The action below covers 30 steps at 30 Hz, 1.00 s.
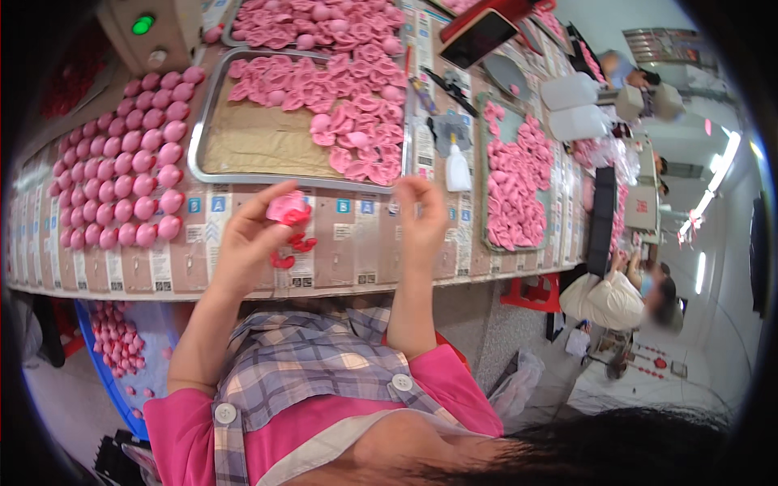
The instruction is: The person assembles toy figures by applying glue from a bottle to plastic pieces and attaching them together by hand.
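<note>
My left hand [247, 243] is closed round a small pink moulded piece [287, 208] above the table's front part. Small red pieces [298, 241] hang or lie just below it; whether they are joined to it I cannot tell. Close to the tray's near right corner is my right hand [423, 212], raised with its fingertips pinched together. Anything between those fingertips is too small to make out. A metal tray [298, 180] lined with brown paper lies beyond both hands, with many pink petal-shaped pieces [356, 89] heaped at its back and right.
Rows of pink balls [121, 166] cover the table's left. To the right are a white squeeze bottle [458, 168], a green tray [485, 194] of pink pieces and a phone [478, 39]. A blue tub [121, 397] stands below left, a red stool [531, 293] below right.
</note>
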{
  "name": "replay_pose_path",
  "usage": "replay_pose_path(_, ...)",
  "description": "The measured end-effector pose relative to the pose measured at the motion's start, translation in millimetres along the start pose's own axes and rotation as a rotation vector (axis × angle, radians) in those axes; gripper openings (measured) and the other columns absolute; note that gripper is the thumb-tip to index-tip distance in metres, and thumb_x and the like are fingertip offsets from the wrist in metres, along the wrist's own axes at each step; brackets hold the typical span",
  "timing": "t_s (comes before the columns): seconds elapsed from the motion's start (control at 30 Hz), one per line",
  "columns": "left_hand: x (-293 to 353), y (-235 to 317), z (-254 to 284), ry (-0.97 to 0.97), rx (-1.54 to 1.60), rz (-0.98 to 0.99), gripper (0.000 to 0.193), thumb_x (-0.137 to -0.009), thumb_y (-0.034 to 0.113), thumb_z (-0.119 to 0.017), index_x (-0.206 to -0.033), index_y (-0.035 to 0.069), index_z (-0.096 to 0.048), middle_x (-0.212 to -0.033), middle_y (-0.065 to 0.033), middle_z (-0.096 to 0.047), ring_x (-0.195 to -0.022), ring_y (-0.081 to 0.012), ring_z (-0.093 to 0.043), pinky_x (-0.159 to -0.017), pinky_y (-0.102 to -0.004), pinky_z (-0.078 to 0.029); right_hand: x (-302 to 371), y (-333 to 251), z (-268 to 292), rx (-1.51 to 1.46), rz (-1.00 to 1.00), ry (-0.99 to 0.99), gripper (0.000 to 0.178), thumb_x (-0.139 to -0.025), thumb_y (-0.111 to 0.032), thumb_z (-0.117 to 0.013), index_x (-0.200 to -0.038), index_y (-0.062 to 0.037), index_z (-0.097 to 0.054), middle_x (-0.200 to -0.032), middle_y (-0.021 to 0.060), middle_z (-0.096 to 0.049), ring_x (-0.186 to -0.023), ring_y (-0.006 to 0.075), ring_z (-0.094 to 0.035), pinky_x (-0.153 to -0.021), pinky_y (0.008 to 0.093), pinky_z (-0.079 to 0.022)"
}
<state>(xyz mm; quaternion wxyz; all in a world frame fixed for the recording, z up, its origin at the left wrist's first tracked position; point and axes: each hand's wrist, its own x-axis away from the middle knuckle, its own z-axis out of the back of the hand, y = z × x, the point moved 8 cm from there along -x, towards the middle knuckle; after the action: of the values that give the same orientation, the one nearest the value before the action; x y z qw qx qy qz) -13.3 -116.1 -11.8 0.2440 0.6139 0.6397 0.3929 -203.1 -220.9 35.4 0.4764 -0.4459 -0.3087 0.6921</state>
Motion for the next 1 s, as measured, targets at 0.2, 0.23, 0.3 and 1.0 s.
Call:
replay_pose_path(0.2, -3.5, -0.1, -9.3, -0.035, 0.355, 0.108, 0.052, -0.077, 0.006, -0.054, -0.125, 0.003, -0.034, -0.103, -0.0104, -0.055, -0.093, -0.0223, -0.056, -0.079, -0.0325, -0.049, -49.3, 70.8, 90.0, 0.692, 0.032, 0.239, 0.029, -0.076, -0.024, -0.059, -0.092, 0.0005, -0.057, -0.085, 0.0138, -0.056, -0.076, 0.028, -0.053, -0.068, 0.0354, -0.042)
replay_pose_path(0.23, -3.7, -3.7, -13.3, -0.056, 0.344, 0.13, 0.052, -0.077, 0.005, -0.054, -0.126, 0.004, -0.034, -0.102, -0.0096, -0.055, -0.092, -0.0219, -0.056, -0.078, -0.0321, -0.05, -51.8, 86.0, 88.0, 0.752, -0.066, 0.154, 0.036, -0.075, -0.03, -0.059, -0.093, 0.0006, -0.057, -0.087, 0.0164, -0.055, -0.081, 0.0309, -0.052, -0.071, 0.0373, -0.041)
replay_pose_path(0.3, -1.9, -8.6, -16.2, -0.064, 0.293, 0.16, 0.052, -0.078, 0.005, -0.053, -0.127, 0.005, -0.033, -0.103, -0.0079, -0.054, -0.093, -0.0209, -0.056, -0.077, -0.0301, -0.05, -53.7, 104.0, 79.8, 0.79, -0.187, 0.058, 0.048, -0.071, -0.041, -0.061, -0.093, 0.0012, -0.057, -0.086, 0.02, -0.056, -0.082, 0.0346, -0.053, -0.071, 0.0389, -0.041)
replay_pose_path(1.0, -1.7, -18.6, -24.7, -0.128, -0.009, 0.178, 0.048, -0.08, 0.014, -0.056, -0.122, 0.002, -0.039, -0.109, -0.0096, -0.052, -0.094, -0.0199, -0.056, -0.076, -0.0271, -0.047, 2.7, -58.4, 8.4, -0.609, 0.167, 0.144, 0.054, -0.064, -0.04, -0.072, -0.089, -0.0031, -0.041, -0.081, 0.0054, -0.044, -0.067, 0.0147, -0.046, -0.056, 0.0263, -0.039)
